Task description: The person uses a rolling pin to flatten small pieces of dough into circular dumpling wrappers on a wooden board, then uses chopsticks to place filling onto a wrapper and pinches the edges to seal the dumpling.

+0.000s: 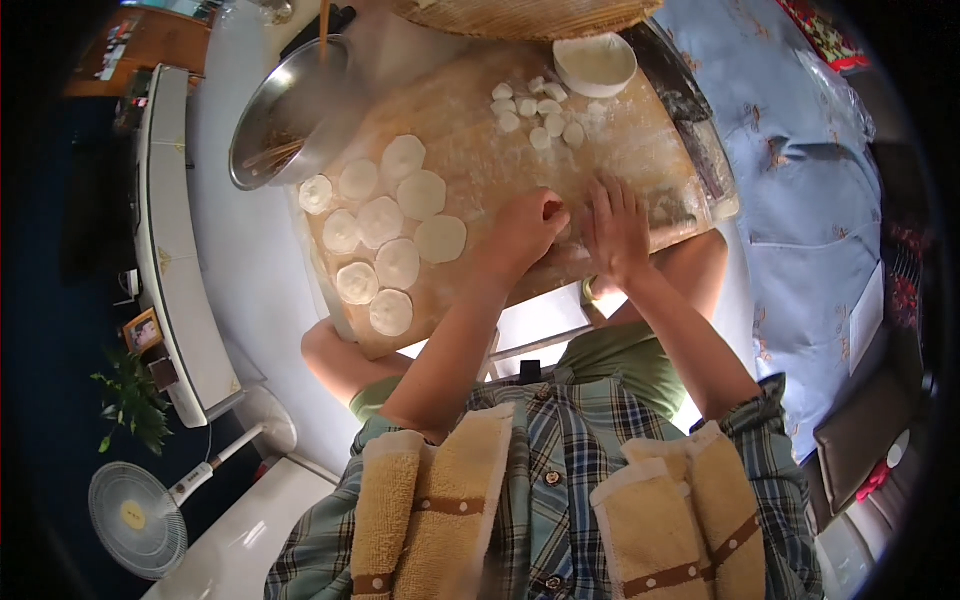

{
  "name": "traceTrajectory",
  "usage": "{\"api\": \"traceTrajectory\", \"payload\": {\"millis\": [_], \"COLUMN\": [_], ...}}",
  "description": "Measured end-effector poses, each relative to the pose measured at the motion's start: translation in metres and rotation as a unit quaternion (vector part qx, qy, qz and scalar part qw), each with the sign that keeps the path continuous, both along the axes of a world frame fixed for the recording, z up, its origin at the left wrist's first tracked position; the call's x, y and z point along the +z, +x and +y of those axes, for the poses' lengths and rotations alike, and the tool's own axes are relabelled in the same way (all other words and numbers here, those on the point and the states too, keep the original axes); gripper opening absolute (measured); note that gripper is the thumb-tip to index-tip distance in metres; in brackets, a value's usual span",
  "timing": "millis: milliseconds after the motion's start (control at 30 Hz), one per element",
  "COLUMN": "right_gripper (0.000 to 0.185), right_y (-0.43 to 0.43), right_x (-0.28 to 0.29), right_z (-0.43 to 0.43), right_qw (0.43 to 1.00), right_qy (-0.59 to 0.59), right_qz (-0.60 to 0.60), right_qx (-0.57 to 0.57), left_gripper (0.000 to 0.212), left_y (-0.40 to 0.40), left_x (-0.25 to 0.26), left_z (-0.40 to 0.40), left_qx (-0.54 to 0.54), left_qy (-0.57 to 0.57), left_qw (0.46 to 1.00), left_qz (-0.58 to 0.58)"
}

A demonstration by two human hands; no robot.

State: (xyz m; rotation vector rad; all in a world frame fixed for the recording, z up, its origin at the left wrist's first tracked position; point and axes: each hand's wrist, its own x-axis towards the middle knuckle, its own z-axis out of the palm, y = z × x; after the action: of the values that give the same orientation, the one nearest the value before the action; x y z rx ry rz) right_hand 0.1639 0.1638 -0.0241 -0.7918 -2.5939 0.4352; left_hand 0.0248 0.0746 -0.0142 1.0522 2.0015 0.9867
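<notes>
Over the near part of a floured wooden board (480, 157), my left hand (529, 225) is curled, its fingertips at the edge of a small pale piece of dough (563, 231). Just right of it my right hand (616, 225) lies with its fingers extended and its palm down; what is beneath it is hidden. Several flat round dough wrappers (421, 195) are spread over the left side of the board. Small dough pieces (553, 124) sit in a group beyond my hands, near a white bowl (596, 66) that appears to hold flour.
A metal bowl (259, 127) with chopsticks stands at the board's far left. The rim of a woven tray (540, 26) shows at the top. On the right is a sofa with a blue cover (802, 187). A fan (137, 520) stands at the lower left.
</notes>
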Motion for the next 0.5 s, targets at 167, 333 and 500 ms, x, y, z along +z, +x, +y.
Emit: {"api": "traceTrajectory", "payload": {"millis": [167, 333, 500], "right_gripper": [0.046, 0.051, 0.053], "right_y": [-0.046, -0.01, -0.011], "right_x": [0.001, 0.0, -0.001], "right_z": [0.031, 0.0, 0.006], "right_qw": [0.992, 0.992, 0.99], "right_qy": [0.082, 0.051, 0.031], "right_qz": [-0.072, -0.107, -0.134], "right_qx": [-0.06, -0.035, -0.013], "left_gripper": [0.018, 0.015, 0.012], "left_y": [0.0, -0.006, 0.008], "left_x": [0.012, 0.006, 0.012], "left_z": [0.019, 0.005, -0.015], "left_qx": [-0.065, -0.08, 0.021], "left_qy": [-0.056, -0.062, -0.033], "left_qw": [0.991, 0.992, 0.999], "left_qz": [0.103, 0.072, -0.027]}}
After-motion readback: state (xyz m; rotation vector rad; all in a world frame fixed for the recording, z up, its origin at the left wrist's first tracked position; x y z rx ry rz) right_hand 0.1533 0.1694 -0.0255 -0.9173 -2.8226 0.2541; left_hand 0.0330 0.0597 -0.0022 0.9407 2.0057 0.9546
